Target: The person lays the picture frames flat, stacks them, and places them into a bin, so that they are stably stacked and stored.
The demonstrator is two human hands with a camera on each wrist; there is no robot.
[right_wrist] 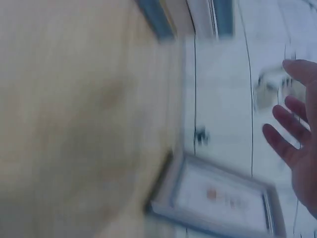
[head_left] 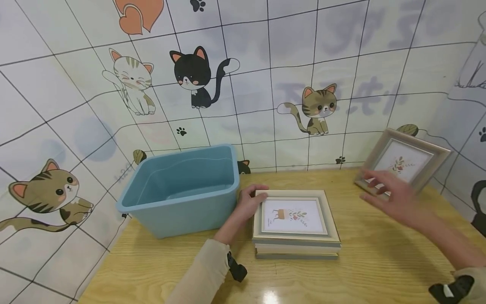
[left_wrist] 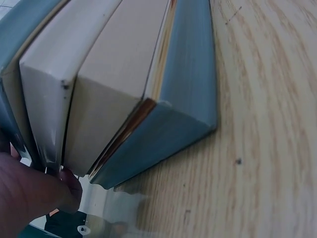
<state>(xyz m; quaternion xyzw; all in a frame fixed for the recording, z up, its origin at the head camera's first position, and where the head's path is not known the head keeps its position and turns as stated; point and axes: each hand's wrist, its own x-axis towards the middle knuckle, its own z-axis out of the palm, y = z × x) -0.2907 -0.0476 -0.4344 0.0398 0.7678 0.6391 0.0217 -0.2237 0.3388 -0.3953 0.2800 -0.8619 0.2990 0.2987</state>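
1. On the tabletop point(head_left: 296, 280), just right of the blue bin point(head_left: 186, 217), I log a stack of frames point(head_left: 298, 248) lying flat, one upon another.
2. Orientation: the top frame point(head_left: 296, 236) has its long axis running left to right in the head view; its print point(head_left: 290, 215) lies sideways, flower sprigs toward the right.
3. At the right rear, the leaning frame point(head_left: 404, 161) tilts back against the wall point(head_left: 252, 114), face toward me. Long axis: cannot tell, part being covered.
4. Left hand point(head_left: 248, 204): grip grasping the stack at its far left corner, fingers curled round it.
5. Right hand point(head_left: 396, 194): grip released, fingers apart and slightly bent; I see them clear of the leaning frame in the right wrist view.
6. Obscured: right wrist view badly blurred; left wrist view crops the stack; the bin's front wall hides part of its floor.
7. Count: one bin, one stack, one leaning frame, two black wrist straps point(head_left: 237, 268). Stacked frames: at least three, exact number unclear.
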